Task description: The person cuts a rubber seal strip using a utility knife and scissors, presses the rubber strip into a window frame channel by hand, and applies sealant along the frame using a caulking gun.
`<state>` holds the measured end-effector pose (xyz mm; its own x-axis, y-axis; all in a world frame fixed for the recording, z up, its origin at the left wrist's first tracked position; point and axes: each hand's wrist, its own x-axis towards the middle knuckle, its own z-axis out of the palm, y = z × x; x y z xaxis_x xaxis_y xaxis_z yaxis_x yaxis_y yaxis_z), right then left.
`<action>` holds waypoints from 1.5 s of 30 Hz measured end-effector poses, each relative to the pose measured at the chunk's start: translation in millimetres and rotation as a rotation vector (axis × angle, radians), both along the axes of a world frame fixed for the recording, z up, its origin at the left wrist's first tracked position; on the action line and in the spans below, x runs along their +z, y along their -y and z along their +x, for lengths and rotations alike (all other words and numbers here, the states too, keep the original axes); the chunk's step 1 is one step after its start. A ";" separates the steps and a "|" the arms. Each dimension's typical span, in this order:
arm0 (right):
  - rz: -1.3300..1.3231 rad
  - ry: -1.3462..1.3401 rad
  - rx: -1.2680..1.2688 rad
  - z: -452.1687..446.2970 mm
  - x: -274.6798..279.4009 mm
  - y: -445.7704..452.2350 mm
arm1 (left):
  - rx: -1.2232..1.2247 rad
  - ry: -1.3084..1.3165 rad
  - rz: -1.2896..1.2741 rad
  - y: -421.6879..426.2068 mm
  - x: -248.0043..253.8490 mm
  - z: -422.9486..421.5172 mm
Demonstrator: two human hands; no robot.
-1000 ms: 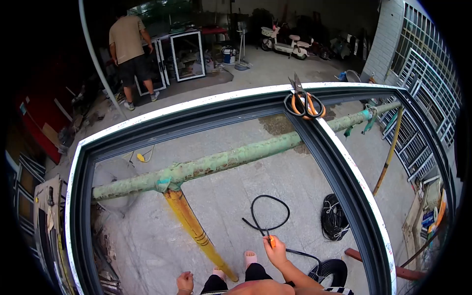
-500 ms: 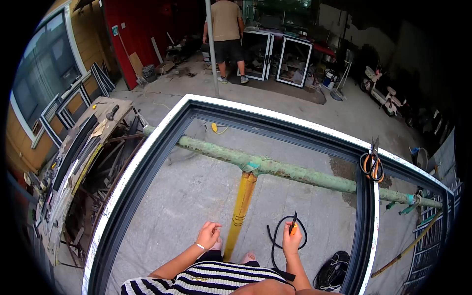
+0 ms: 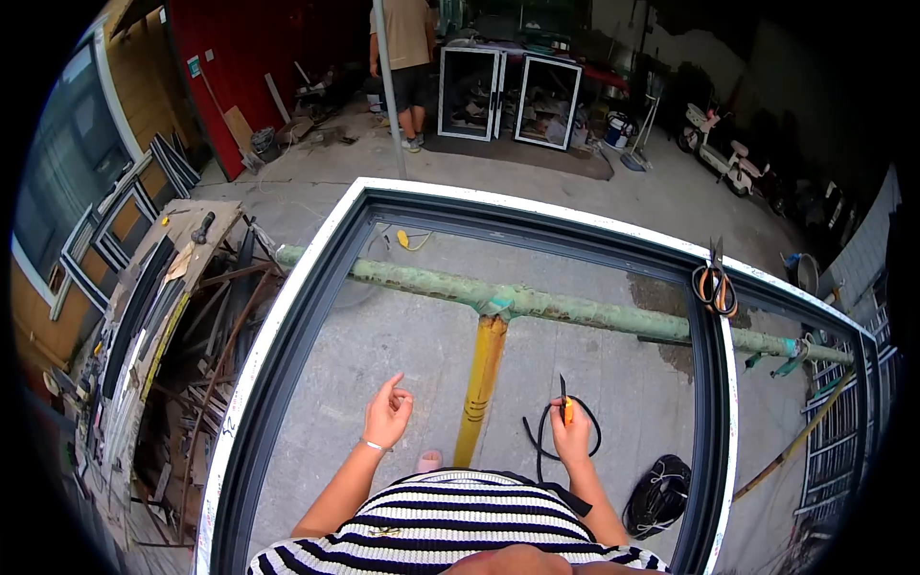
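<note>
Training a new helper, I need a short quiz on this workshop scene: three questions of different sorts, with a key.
1. What does the person's right hand hold?
a) a hammer
b) an orange-handled knife
c) a paintbrush

2. Fill in the blank: the scissors with black and orange handles rest on the large, white-edged ____.

3. True or false: the yellow post meets the green pipe at its upper end.

Key: 1 b; 2 frame; 3 true.
</note>
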<state>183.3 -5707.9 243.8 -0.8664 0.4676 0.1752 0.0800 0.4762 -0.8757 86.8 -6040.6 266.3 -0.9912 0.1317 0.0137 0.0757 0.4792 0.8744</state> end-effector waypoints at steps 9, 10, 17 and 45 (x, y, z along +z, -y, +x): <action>0.022 0.113 -0.222 57.3 -13.4 -21.5 | -0.208 -1.320 0.242 -41.4 111.8 -30.6; 0.008 0.158 -0.297 72.7 -27.4 -24.6 | -0.246 -1.409 0.380 -28.5 99.9 -30.8; -0.060 0.321 -0.724 188.6 -91.7 -27.9 | -0.325 -1.059 0.367 -88.7 97.2 -44.2; -0.212 0.737 -0.375 257.5 -407.1 -40.4 | -0.685 0.669 -0.072 -56.7 -313.4 182.3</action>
